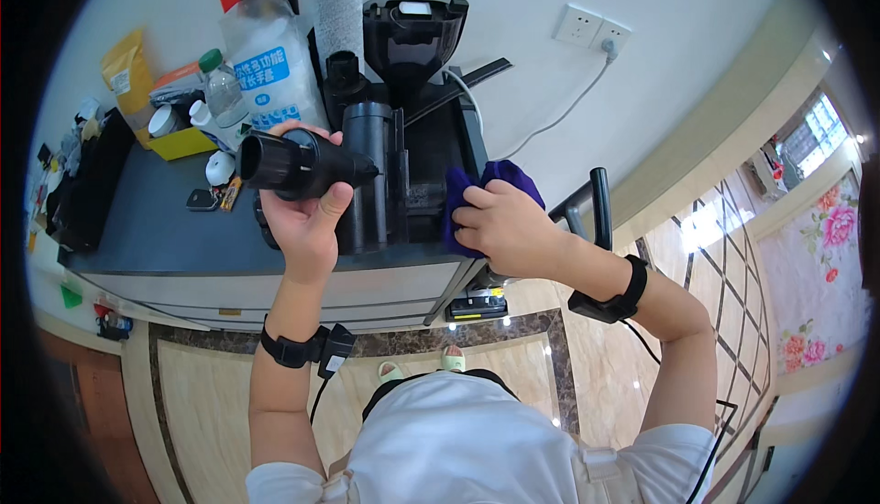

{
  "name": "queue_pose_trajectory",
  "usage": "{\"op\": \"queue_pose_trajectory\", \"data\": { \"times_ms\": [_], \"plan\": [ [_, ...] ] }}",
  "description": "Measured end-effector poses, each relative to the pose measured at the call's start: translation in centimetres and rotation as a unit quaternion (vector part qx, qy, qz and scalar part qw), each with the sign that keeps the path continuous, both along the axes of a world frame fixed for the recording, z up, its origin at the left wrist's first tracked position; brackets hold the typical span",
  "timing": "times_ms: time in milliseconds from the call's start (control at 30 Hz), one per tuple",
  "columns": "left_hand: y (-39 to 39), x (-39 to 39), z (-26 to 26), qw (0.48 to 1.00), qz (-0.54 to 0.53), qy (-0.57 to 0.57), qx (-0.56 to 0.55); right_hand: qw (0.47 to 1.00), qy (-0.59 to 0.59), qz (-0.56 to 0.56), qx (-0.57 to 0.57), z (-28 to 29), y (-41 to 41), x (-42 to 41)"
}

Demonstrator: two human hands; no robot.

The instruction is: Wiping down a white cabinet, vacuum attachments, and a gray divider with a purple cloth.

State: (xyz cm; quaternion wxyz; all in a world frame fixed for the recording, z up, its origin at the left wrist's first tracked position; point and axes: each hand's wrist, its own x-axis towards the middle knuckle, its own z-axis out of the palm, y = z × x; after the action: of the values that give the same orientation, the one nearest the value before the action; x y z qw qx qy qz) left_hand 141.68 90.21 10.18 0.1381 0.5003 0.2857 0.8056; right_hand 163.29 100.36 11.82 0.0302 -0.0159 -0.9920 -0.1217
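Observation:
My left hand [302,222] grips a black plastic cone-shaped part [306,164], its wide round opening towards the left and its narrow tip towards the right. In my right hand [505,225] is a bunched purple cloth [512,177], held at the right edge of the cabinet top. Between my hands a dark cylindrical part [366,174] stands among other black plastic parts. Behind it are a black fitting [342,67] with an open top and a dark translucent container [414,43] against the wall.
Left on the grey cabinet [172,229] are a plastic bottle [223,95], a yellow box [182,145], a clear bag with gloves [268,57] and a key fob [203,199]. A black handle [600,208] rises at the right. A cable [567,109] runs from a wall socket [577,26].

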Motion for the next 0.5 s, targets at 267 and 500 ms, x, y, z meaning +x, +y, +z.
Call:
{"op": "queue_pose_trajectory", "data": {
  "times_ms": [267,500],
  "plan": [
    [0.7,0.1,0.3,1.000,0.000,-0.003,0.004,0.980,-0.024,0.191,0.043,-0.5,0.0,0.3],
    [0.5,-1.0,1.6,0.998,-0.041,0.005,-0.048,0.978,0.086,0.134,-0.136,4.8,4.5,0.7]
  ]
}}
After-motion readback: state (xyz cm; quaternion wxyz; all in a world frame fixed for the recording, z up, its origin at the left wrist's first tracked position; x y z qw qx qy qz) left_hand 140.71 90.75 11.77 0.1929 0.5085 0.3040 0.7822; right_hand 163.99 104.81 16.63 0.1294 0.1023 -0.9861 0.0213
